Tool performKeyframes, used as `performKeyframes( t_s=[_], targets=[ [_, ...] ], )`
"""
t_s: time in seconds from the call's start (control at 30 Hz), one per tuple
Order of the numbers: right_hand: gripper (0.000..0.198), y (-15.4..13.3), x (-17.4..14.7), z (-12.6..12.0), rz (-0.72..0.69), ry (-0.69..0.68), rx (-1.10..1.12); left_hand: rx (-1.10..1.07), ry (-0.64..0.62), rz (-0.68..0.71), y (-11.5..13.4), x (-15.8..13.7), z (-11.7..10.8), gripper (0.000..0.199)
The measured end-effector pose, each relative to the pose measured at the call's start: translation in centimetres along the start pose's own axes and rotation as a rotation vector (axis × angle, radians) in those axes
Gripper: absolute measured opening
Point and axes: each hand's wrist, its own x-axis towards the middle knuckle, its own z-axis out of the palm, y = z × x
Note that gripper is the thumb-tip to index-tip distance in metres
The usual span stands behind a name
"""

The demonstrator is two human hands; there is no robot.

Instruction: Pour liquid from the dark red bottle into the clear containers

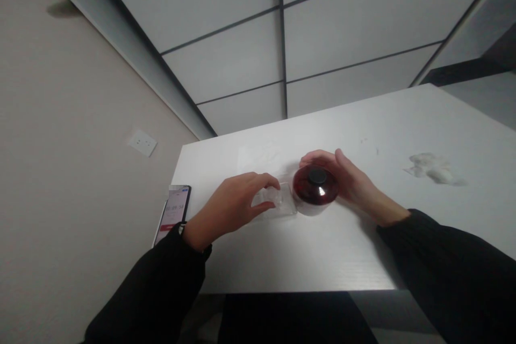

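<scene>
A round jar [312, 207] with a glossy dark red lid [310, 189] and a black knob on top stands upright on the white table. My right hand [349, 183] cups it from behind and the right, fingers curled round the far side, thumb raised off the lid. Just left of the jar lies a clear plastic tray-like piece [288, 201], close against the jar's side. My left hand [237, 201] has thumb and forefinger curved about its left part, where a see-through rounded shape shows between the fingertips. The plastic's exact form is hard to make out.
At the table's left edge lies a phone [174, 207] with a lit timer screen. Crumpled whitish, see-through material [433, 168] rests at the right. A flat transparent sheet [258, 156] appears behind my left hand. White panelled doors [242, 64] stand beyond the table [290, 263].
</scene>
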Motion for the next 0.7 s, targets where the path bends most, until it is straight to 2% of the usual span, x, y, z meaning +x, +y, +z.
performKeyframes(
  t_s=[0.23, 0.4, 0.57, 0.7],
  targets=[
    [0.057, 0.1, 0.2, 0.0, -0.022, 0.002, -0.022, 0.034, -0.056, -0.007, 0.3, 0.3, 0.3, 0.031],
    [0.057, 0.4, 0.4, -0.2, -0.038, -0.007, -0.034, 0.009, -0.056, 0.026, 0.5, 0.4, 0.5, 0.028],
    [0.057, 0.5, 0.4, -0.3, -0.025, 0.0, -0.017, -0.034, -0.077, 0.089, 0.8, 0.3, 0.4, 0.066],
    [0.058, 0.4, 0.4, -0.2, -0.027, 0.014, -0.015, 0.052, -0.086, -0.006, 1.2, 0.5, 0.8, 0.082]
  ],
)
